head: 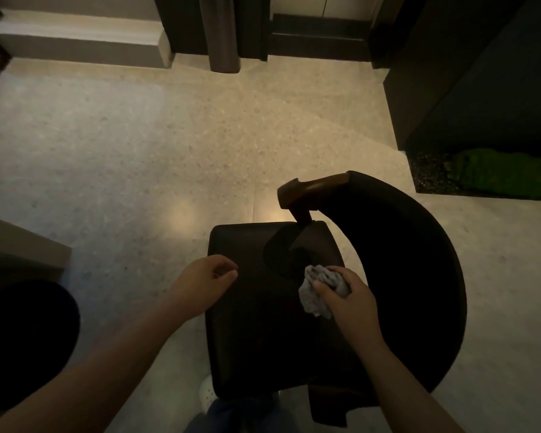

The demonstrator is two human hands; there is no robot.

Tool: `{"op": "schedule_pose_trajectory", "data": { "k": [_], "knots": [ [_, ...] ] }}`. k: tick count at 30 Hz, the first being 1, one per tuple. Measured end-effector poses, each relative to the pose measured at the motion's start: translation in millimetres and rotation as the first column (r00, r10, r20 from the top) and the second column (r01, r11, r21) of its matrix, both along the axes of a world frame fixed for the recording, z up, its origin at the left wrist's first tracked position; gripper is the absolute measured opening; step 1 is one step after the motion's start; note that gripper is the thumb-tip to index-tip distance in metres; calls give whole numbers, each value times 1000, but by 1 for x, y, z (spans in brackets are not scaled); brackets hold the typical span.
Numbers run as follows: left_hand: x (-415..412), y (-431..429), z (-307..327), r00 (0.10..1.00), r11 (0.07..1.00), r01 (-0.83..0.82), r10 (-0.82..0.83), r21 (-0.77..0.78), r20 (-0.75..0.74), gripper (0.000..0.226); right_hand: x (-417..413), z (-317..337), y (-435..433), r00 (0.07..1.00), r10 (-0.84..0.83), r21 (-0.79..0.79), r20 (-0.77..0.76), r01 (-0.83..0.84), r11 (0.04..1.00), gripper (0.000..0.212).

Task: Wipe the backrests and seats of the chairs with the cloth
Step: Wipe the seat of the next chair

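A dark chair stands below me, with a square seat [250, 323] and a curved backrest [419, 260] wrapping round its right side. A brown wooden armrest [310, 190] juts out at the far end. My right hand [345, 303] is shut on a crumpled grey cloth [317, 295], pressed onto the right part of the seat. At the seat's left edge, my left hand [205, 281] hovers with loosely curled fingers and holds nothing.
Pale speckled floor [169, 135] spreads ahead. A dark round seat [22, 339] sits at the lower left under a table edge [19, 254]. A dark cabinet [469, 82] and a green mat [506, 176] lie to the right. A dark post [222, 32] stands ahead.
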State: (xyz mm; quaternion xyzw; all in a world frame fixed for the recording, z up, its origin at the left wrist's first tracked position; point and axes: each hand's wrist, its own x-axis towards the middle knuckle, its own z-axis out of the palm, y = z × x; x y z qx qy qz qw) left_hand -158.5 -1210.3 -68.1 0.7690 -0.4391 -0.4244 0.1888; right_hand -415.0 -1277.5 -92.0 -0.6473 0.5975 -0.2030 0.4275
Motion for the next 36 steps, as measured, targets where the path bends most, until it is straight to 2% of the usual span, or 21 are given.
{"op": "schedule_pose_trajectory", "data": {
  "k": [5, 8, 11, 14, 20, 26, 30, 32, 36],
  "knots": [
    [-11, -22, -30, 997, 997, 49, -52, 55, 52, 21, -9, -23, -24, 999, -4, -11, -38, 3, 1000, 17],
    [-13, -35, -50, 991, 989, 111, -118, 94, 66, 22, -8, -42, -37, 998, -2, -7, -68, 1, 1000, 15],
    [-10, -48, -75, 981, 980, 161, -172, 119, 91, 23, -5, -65, -49, 989, 40, 32, -140, -36, 999, 25],
    [-3, -61, -106, 970, 967, 202, -219, 152, 103, 26, -1, -94, -59, 980, -3, 73, -197, 18, 997, 35],
    [14, -76, -175, 940, 934, 280, -313, 222, 132, 36, 8, -162, -65, 971, -51, 147, -232, 87, 985, 38],
    [26, -85, -243, 846, 868, 413, -478, 276, 237, 51, 19, -225, -63, 972, -60, 206, -228, 108, 972, 49],
    [30, -92, -287, 759, 824, 478, -562, 305, 329, 70, 26, -266, -54, 919, 7, 182, -395, 71, 981, 42],
    [34, -98, -305, 706, 807, 500, -589, 313, 392, 85, 30, -284, -47, 878, 31, 153, -477, 49, 987, 40],
    [42, -118, -332, 650, 790, 529, -612, 310, 450, 106, 35, -304, -26, 857, 40, 8, -513, -41, 999, 40]
  ]
}}
